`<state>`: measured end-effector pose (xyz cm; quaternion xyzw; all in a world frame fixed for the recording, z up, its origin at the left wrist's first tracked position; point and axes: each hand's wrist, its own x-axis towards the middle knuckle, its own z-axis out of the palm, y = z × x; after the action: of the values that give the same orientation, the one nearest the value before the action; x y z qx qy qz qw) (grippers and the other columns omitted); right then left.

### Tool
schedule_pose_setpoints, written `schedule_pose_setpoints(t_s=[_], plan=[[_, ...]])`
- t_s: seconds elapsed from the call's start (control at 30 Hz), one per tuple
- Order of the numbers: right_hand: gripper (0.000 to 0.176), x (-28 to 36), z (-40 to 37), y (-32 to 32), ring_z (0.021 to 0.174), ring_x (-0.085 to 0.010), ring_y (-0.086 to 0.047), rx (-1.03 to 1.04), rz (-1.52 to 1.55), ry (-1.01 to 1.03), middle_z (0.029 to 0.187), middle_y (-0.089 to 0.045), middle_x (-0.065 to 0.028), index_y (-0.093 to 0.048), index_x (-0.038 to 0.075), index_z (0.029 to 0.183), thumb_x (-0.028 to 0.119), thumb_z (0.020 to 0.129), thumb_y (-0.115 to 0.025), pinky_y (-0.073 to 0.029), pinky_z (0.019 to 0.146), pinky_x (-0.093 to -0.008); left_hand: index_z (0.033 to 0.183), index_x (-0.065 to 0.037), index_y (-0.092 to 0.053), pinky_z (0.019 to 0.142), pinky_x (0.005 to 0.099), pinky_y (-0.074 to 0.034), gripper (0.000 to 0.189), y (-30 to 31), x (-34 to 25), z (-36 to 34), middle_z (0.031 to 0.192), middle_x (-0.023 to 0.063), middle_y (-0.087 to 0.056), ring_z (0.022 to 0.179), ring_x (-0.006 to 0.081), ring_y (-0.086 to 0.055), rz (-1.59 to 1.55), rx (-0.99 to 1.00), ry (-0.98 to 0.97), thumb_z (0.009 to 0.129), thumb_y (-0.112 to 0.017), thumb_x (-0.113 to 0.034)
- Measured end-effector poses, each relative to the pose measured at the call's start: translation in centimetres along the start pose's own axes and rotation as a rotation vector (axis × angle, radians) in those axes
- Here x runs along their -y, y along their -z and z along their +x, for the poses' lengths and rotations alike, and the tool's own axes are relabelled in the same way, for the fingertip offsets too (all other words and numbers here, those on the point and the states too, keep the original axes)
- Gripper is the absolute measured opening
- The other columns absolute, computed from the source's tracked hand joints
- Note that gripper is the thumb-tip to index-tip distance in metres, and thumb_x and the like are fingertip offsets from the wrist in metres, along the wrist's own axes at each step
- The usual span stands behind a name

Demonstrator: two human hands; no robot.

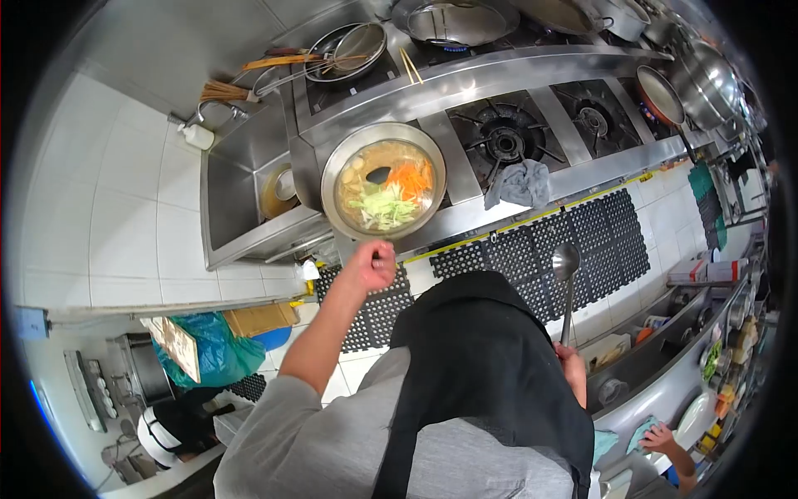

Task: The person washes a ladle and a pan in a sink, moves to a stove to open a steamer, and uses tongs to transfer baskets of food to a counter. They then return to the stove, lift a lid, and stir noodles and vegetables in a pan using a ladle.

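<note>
A wide metal pan point(329, 200) stands on the stove's front left, holding broth, shredded orange and pale green vegetables and a dark piece. Just below its near rim is my left hand point(376, 265), its fingers curled in; whether anything is inside them is too small to tell. My right hand point(571, 366), lower right beside the black apron, is closed round the handle of a metal ladle point(566, 261). The ladle's bowl points up, over the black floor mat point(611, 241), away from the pan.
A grey cloth point(519, 185) lies on the stove's front edge near a bare burner point(505, 141). Left of the pan is a sink point(237, 175). More pans stand on the back burners. Another person's hand point(659, 439) is at the lower right counter; another person bends at lower left.
</note>
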<state>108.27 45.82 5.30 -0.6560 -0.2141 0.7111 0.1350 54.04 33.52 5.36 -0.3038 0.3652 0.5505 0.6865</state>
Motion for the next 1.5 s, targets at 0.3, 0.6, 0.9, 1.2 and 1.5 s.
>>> schedule_pose_setpoints(t_s=[0.3, 0.6, 0.9, 1.2, 1.5], plan=[[0.020, -0.9, 1.1, 4.7, 0.046, -0.0108, -0.048, 0.059, -0.141, 0.030, 0.063, -0.054, 0.0005, -0.055, 0.009, 0.082, 0.019, 0.095, -0.066, -0.038, 0.043, -0.0263, 0.094, -0.006, -0.060, 0.045, 0.0223, -0.034, 0.031, 1.0, 1.8, 1.3, 0.070, -0.0022, -0.059, 0.054, 0.0098, -0.050, -0.054, 0.059, -0.179, 0.093, -0.064, -0.037], [0.024, -7.1, 2.8, 7.7, 0.046, -0.0110, -0.046, 0.077, 0.268, -0.120, 0.064, -0.050, 0.0010, -0.049, 0.012, 0.081, 0.020, 0.097, -0.065, -0.044, 0.041, -0.0306, 0.119, -0.011, -0.064, 0.074, 0.0429, -0.053, 0.065, 19.3, 8.1, -1.3, 0.099, 0.0082, -0.067, 0.090, 0.0261, -0.064, 0.647, -0.321, 0.112, 0.099, -0.042, -0.069], [0.015, -14.0, 2.2, 7.2, 0.049, -0.0074, -0.047, -0.021, 0.603, -0.223, 0.068, -0.049, 0.0035, -0.053, 0.012, 0.097, 0.021, 0.097, -0.064, -0.043, 0.041, -0.0271, 0.136, -0.015, -0.059, 0.091, 0.0425, -0.048, 0.045, 10.8, 14.3, -2.4, 0.126, 0.0039, -0.066, 0.107, 0.0237, -0.063, 1.566, -0.756, 0.391, 0.099, -0.058, -0.041], [0.017, -18.2, 2.5, 10.0, 0.051, -0.0096, -0.049, -0.054, 0.734, -0.280, 0.069, -0.051, 0.0018, -0.053, 0.011, 0.103, 0.020, 0.096, -0.066, -0.045, 0.042, -0.0290, 0.138, -0.001, -0.055, 0.108, 0.0420, -0.043, 0.057, 0.1, 10.1, 10.2, 0.133, 0.0166, -0.063, 0.126, 0.0302, -0.058, 2.042, -0.204, -0.371, 0.091, -0.077, -0.025], [0.014, -10.8, -0.6, 10.5, 0.049, -0.0114, -0.049, -0.146, 0.417, -0.270, 0.067, -0.051, 0.0015, -0.055, 0.010, 0.102, 0.019, 0.095, -0.063, -0.044, 0.042, -0.0300, 0.124, -0.012, -0.066, 0.094, 0.0533, -0.043, 0.044, -22.4, 12.2, 27.4, 0.126, 0.0181, -0.057, 0.116, 0.0388, -0.053, 2.241, -0.415, -1.628, 0.084, -0.076, -0.026]])
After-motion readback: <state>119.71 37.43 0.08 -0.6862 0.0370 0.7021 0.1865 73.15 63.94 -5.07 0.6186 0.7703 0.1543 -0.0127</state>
